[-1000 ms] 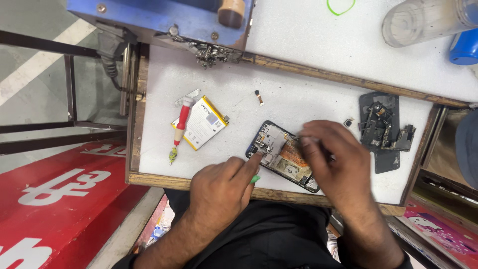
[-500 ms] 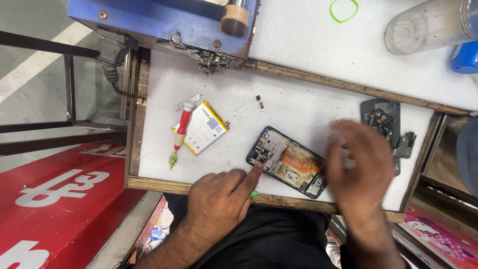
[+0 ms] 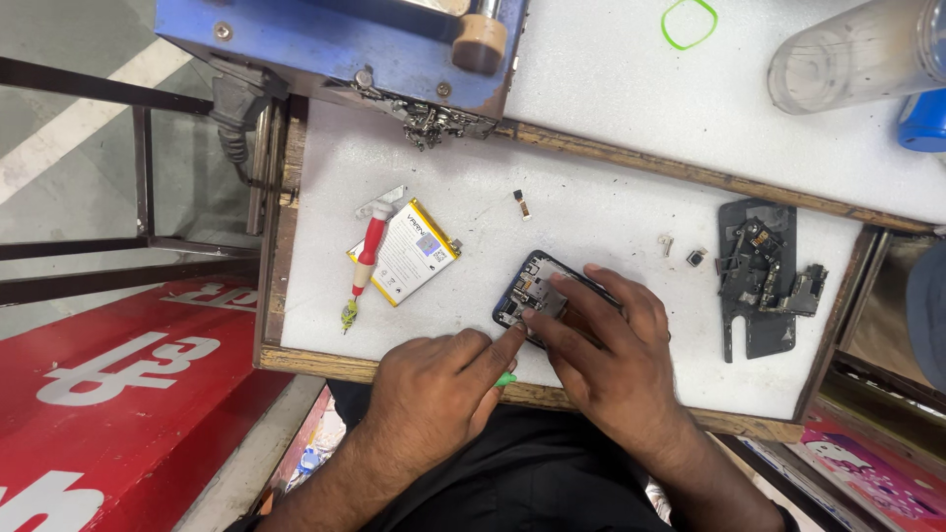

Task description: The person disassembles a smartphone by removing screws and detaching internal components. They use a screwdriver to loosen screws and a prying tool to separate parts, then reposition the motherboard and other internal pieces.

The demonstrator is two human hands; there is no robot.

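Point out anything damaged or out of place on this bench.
The opened phone under both hands lies skewed with its insides bare. Its battery lies apart beside a red screwdriver, and small loose parts are scattered.

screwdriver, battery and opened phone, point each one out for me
screwdriver (image 3: pixel 369 246), head view, on its red handle
battery (image 3: pixel 412 254), head view, on its pale face
opened phone (image 3: pixel 529 291), head view, on its exposed upper end
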